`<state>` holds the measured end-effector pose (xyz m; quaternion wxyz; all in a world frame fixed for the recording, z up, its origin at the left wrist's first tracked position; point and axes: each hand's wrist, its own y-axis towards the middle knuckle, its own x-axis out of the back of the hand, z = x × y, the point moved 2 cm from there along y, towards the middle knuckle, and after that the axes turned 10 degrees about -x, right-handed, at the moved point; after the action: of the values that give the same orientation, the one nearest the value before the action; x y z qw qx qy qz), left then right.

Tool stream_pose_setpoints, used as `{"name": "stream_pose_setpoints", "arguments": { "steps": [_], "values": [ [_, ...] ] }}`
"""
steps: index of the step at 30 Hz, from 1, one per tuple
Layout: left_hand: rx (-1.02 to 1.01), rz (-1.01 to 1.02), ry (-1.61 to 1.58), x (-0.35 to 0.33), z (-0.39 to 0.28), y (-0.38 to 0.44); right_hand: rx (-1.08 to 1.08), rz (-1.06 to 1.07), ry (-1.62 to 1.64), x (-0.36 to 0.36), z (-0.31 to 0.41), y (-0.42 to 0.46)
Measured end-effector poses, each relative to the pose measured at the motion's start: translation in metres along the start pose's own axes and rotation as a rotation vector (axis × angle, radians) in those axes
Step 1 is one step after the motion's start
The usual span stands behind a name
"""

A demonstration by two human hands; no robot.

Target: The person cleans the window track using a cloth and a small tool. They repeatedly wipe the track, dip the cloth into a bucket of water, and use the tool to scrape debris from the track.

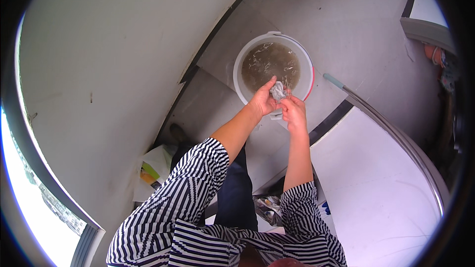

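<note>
A white plastic bucket (237, 78) of murky brown water stands on the tiled floor in front of me. Over its near edge, my left hand (264, 98) cradles a wet, crumpled grey-white cloth (277, 91), thumb pointing up. My right hand (294, 109) is closed at the cloth's lower right side, its fingertips touching it. Thin strands or drips show beside the cloth, too fine to tell which.
A metal pole with a pale blue-green end (333, 81) slants beside the bucket, along a white panel (374, 178). A pale wall (111, 63) rises at left. Bags (268, 207) lie near my legs. A white-topped piece of furniture (426, 26) stands at upper right.
</note>
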<state>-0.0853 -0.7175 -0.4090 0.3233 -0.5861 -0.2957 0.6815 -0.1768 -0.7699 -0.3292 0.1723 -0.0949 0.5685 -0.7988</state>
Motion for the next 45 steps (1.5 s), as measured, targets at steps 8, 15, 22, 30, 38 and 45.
{"name": "stream_pose_setpoints", "arguments": {
  "steps": [8, 15, 22, 30, 38, 45],
  "values": [
    [-0.422, -0.316, 0.19, -0.014, 0.023, 0.019, 0.344, -0.385, -0.294, 0.019, -0.047, 0.059],
    [-0.447, -0.505, 1.012, -0.063, 0.0, -0.026, 0.54, -0.467, -0.139, 0.023, -0.029, -0.013],
    [-0.728, -0.374, 1.5, -0.087, 0.009, -0.027, 0.657, -0.472, -0.293, 0.019, -0.009, -0.073],
    [-0.619, -0.284, 1.59, -0.109, 0.013, -0.041, 0.677, -0.493, -0.325, 0.015, -0.003, -0.135],
    [-0.315, -0.074, 0.961, -0.118, 0.051, -0.095, 0.456, -0.422, -0.086, 0.026, 0.004, -0.149],
    [-0.496, 0.048, 0.863, -0.14, 0.045, -0.188, 0.225, -0.086, 0.164, 0.018, 0.027, -0.199]
  ]
}}
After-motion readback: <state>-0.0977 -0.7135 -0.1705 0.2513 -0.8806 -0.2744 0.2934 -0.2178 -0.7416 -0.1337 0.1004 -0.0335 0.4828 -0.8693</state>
